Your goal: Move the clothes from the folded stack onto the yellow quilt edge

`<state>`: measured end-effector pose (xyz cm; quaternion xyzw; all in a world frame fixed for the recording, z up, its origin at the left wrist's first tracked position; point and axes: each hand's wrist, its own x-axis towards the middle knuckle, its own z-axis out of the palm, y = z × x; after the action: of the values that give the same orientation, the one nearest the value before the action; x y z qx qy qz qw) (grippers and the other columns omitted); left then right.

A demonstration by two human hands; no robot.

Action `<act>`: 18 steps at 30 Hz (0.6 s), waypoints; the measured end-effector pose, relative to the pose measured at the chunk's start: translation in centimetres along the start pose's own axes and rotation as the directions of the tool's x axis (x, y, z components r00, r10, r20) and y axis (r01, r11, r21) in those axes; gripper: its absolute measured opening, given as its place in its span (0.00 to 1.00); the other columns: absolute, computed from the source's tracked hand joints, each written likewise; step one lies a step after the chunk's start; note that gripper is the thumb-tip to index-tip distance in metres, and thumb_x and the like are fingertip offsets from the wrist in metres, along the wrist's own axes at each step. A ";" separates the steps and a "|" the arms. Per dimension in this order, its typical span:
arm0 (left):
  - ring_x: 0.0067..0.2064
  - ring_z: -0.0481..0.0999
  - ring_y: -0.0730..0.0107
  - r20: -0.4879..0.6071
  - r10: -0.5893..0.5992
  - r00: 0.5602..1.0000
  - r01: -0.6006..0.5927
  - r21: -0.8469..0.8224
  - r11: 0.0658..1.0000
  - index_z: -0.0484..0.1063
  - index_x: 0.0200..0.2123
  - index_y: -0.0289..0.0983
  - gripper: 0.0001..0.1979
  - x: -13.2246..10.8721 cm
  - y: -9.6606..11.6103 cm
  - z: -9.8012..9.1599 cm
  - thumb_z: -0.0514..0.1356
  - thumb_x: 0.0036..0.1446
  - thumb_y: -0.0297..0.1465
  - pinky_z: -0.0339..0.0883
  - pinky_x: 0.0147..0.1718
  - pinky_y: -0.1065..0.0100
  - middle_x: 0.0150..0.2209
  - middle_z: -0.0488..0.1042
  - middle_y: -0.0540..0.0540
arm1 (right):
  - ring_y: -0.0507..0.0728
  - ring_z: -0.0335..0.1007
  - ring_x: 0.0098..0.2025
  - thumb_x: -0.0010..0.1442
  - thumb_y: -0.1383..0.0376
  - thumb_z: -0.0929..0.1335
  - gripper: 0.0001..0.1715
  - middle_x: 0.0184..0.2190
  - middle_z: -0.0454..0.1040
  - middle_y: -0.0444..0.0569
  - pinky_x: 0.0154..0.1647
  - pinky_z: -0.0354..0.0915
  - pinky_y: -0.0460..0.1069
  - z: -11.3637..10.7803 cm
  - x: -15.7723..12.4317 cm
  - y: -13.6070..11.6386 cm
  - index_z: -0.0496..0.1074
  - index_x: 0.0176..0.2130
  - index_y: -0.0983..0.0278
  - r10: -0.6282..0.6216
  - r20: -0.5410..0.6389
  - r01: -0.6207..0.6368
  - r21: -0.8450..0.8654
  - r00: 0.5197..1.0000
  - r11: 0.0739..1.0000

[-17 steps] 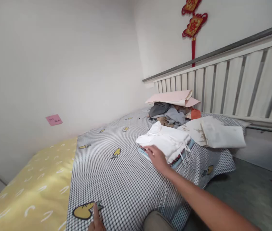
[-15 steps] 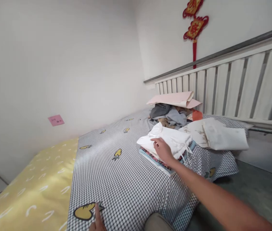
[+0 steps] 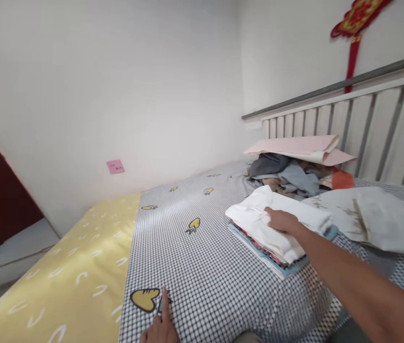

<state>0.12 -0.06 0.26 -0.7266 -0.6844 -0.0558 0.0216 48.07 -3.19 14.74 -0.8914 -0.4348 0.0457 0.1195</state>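
Observation:
My right hand (image 3: 282, 221) lies palm down on a folded white garment (image 3: 259, 220), fingers curled over its top. That garment tops a small stack of folded clothes (image 3: 272, 258) with patterned and light blue layers, sitting on the black-and-white checked sheet (image 3: 202, 267). My left hand (image 3: 160, 326) is at the bottom edge, index finger stretched out and pressing the sheet beside a yellow carrot print (image 3: 144, 299); the other fingers are out of view.
A heap of unfolded grey and brown clothes (image 3: 287, 174) lies under pink paper sheets (image 3: 302, 147) by the slatted headboard (image 3: 359, 124). White stained cloths (image 3: 377, 216) lie at right. A yellow cover (image 3: 62, 286) spreads left. A pink note (image 3: 115, 166) is on the wall.
My right hand moved from the stack's near edge up onto the white garment. The view swung left, so the bed and stack sit further right; a dark red door shows at left.

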 end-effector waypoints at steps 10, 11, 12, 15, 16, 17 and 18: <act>0.40 0.79 0.61 0.009 0.055 0.998 -0.056 0.147 0.988 0.52 0.72 0.35 0.36 -0.9 1.2 -2.5 0.38 0.62 0.16 0.58 0.44 0.57 0.37 0.80 0.39 | 0.60 0.72 0.49 0.70 0.61 0.61 0.18 0.48 0.79 0.52 0.47 0.62 0.51 -2.3 -5.7 -16.4 0.75 0.53 0.58 -0.280 -0.381 0.350 0.127 0.881 0.928; 0.40 0.79 0.60 0.014 0.057 0.998 -0.058 0.154 0.986 0.52 0.72 0.35 0.36 -0.9 1.2 -2.5 0.38 0.62 0.16 0.58 0.44 0.56 0.37 0.80 0.38 | 0.58 0.72 0.49 0.69 0.62 0.63 0.16 0.47 0.80 0.47 0.49 0.62 0.49 -1.7 -7.4 -19.6 0.76 0.51 0.55 -0.406 -0.404 0.494 0.139 0.820 0.858; 0.40 0.80 0.59 0.014 0.058 0.998 -0.060 0.157 0.986 0.51 0.72 0.35 0.36 -1.0 1.2 -2.5 0.37 0.62 0.16 0.59 0.44 0.56 0.37 0.80 0.38 | 0.59 0.71 0.48 0.68 0.64 0.64 0.16 0.44 0.80 0.48 0.51 0.61 0.51 -0.9 -9.2 -22.6 0.78 0.50 0.56 -0.576 -0.457 0.706 0.182 0.677 0.685; 0.42 0.79 0.59 -0.003 0.079 0.997 -0.078 0.131 0.988 0.52 0.71 0.32 0.34 -1.1 1.0 -2.4 0.37 0.63 0.17 0.60 0.45 0.56 0.38 0.80 0.37 | 0.59 0.69 0.51 0.67 0.60 0.68 0.12 0.43 0.80 0.45 0.59 0.57 0.57 2.6 -14.6 -29.3 0.79 0.48 0.53 -0.850 -0.447 0.958 0.190 0.278 0.214; 0.42 0.79 0.59 -0.001 0.084 0.996 -0.083 0.106 0.991 0.55 0.70 0.31 0.32 -1.1 0.9 -2.4 0.39 0.64 0.18 0.61 0.46 0.56 0.39 0.80 0.36 | 0.60 0.68 0.53 0.66 0.59 0.69 0.11 0.43 0.80 0.45 0.60 0.55 0.58 4.1 -16.1 -30.5 0.79 0.47 0.54 -0.886 -0.404 0.967 0.205 0.227 0.154; 0.43 0.78 0.59 0.006 0.087 0.996 -0.088 0.074 0.993 0.59 0.68 0.31 0.28 -1.1 0.8 -2.4 0.43 0.66 0.21 0.63 0.47 0.55 0.40 0.79 0.36 | 0.60 0.68 0.55 0.66 0.60 0.70 0.10 0.43 0.80 0.45 0.61 0.53 0.59 5.5 -17.2 -31.1 0.79 0.47 0.55 -0.904 -0.367 0.961 0.240 0.220 0.136; 0.45 0.78 0.59 0.017 0.088 0.996 -0.088 0.042 0.995 0.63 0.65 0.32 0.24 -1.1 0.7 -2.4 0.47 0.68 0.26 0.66 0.48 0.55 0.43 0.79 0.37 | 0.59 0.67 0.57 0.66 0.60 0.70 0.09 0.44 0.80 0.45 0.63 0.51 0.60 6.9 -18.0 -31.1 0.78 0.47 0.55 -0.913 -0.335 0.950 0.281 0.232 0.139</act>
<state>0.60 -1.46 2.52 -0.7559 -0.6529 -0.0350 0.0343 11.86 2.29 15.55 -0.3783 -0.8636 0.0197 0.3327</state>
